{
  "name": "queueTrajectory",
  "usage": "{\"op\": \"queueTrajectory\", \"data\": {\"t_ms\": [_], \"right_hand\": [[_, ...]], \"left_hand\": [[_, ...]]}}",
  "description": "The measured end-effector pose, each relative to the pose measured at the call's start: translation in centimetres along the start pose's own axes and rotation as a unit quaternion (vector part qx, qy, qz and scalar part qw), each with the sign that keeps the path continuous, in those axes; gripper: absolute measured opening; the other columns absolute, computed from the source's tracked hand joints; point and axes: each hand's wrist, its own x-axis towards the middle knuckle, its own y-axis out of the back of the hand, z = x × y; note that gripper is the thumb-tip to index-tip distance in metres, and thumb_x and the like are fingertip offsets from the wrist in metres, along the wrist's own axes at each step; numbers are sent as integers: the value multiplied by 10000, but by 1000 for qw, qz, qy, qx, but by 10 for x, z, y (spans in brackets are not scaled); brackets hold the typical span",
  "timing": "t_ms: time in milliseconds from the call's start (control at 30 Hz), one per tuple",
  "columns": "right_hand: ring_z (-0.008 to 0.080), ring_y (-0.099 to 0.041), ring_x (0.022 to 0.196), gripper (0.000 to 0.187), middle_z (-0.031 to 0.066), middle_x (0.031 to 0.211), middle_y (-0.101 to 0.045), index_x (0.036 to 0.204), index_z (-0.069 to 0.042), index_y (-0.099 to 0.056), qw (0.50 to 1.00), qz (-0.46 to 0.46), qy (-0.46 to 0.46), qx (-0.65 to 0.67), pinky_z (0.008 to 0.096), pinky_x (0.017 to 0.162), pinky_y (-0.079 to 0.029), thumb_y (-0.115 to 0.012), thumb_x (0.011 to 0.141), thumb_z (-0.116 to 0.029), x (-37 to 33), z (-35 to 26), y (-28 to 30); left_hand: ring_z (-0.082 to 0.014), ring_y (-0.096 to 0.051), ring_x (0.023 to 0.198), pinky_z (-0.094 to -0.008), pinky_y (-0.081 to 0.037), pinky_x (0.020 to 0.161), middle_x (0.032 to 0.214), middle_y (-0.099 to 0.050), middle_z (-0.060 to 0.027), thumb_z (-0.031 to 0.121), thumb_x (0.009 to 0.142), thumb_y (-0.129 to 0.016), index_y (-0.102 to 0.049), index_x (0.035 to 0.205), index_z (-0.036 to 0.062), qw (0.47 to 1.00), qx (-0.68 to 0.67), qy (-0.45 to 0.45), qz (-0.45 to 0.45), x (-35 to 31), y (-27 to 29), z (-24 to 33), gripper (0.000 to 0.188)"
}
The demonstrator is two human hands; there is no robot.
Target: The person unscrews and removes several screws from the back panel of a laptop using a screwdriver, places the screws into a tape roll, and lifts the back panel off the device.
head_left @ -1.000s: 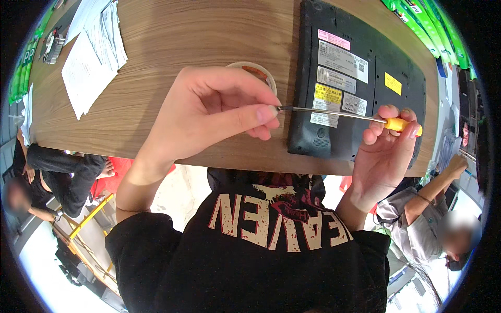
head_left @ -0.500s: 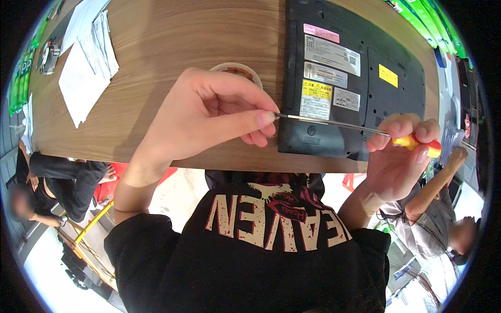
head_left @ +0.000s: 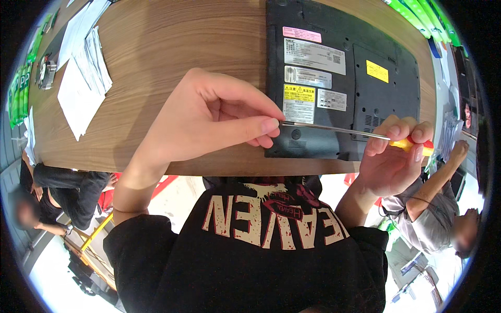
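A screwdriver (head_left: 339, 130) with a long thin metal shaft is held level between my two hands, above the near edge of an upside-down black laptop (head_left: 383, 99). Its yellow and red handle sits in the fingers of my right hand (head_left: 394, 156). Thumb and forefinger of my left hand (head_left: 209, 120) pinch at the shaft's tip, the other fingers curled behind. Whether a small part such as a screw is also between them cannot be made out. The laptop's underside carries several labels, vents and a cover panel.
White papers (head_left: 83, 94) and a small metallic object (head_left: 47, 75) lie at the table's left. Green packages (head_left: 422, 21) stand at the far right. One person (head_left: 62, 193) sits at the left, another (head_left: 438, 214) at the right. The table's front edge (head_left: 209, 168) runs close to me.
The view has shifted, so the laptop appears farther left. The round container seen behind my left hand no longer shows. Both hands keep the screwdriver in nearly the same pose.
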Motion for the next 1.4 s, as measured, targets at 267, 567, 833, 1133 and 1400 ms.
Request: {"op": "queueTrajectory", "data": {"t_ms": [267, 567, 833, 1133, 1400], "right_hand": [[251, -556, 718, 193, 186, 889, -561, 989, -46, -452, 995, 61, 38, 68, 317, 462, -506, -461, 895, -214, 10, -8, 14], [298, -625, 670, 201, 242, 1022, -558, 1029, -52, -509, 995, 13, 69, -66, 351, 618, -547, -414, 928, -197, 105, -16, 39], [254, -582, 597, 190, 215, 923, -559, 1032, -28, -466, 932, -217, 25, -288, 306, 503, -513, -377, 935, -165, 189, 35, -1], [206, -541, 548, 132, 152, 836, -530, 959, -71, -427, 920, -230, 5, -316, 243, 413, -468, -412, 917, -194, 215, 57, -9], [198, -547, 517, 145, 127, 802, -510, 911, -98, -420, 907, -237, -19, -346, 248, 427, -491, -503, 877, -212, 209, 70, -21]], "left_hand": [[-149, -638, 769, -249, -518, 707, 889, -655, -121, 79, 872, -557, -617, 1008, -52, 989, 146, 2, 32, 30, 39, 12, 198], [-274, -527, 1096, -390, -395, 949, 1146, -575, -111, 107, 800, -599, -613, 1099, 112, 820, 499, -276, 59, 98, 69, 4, 298], [-196, -507, 1022, -427, -314, 912, 1184, -558, 0, 214, 773, -620, -581, 1143, 119, 734, 636, -230, 66, 106, 72, 6, 384], [-174, -505, 905, -427, -320, 790, 1171, -563, 19, 225, 677, -654, -619, 1090, 99, 746, 627, -223, 43, 114, 80, 11, 433], [-157, -516, 864, -413, -319, 755, 1153, -576, 34, 198, 636, -680, -644, 1053, 103, 741, 623, -244, 58, 117, 84, 2, 428]]}}
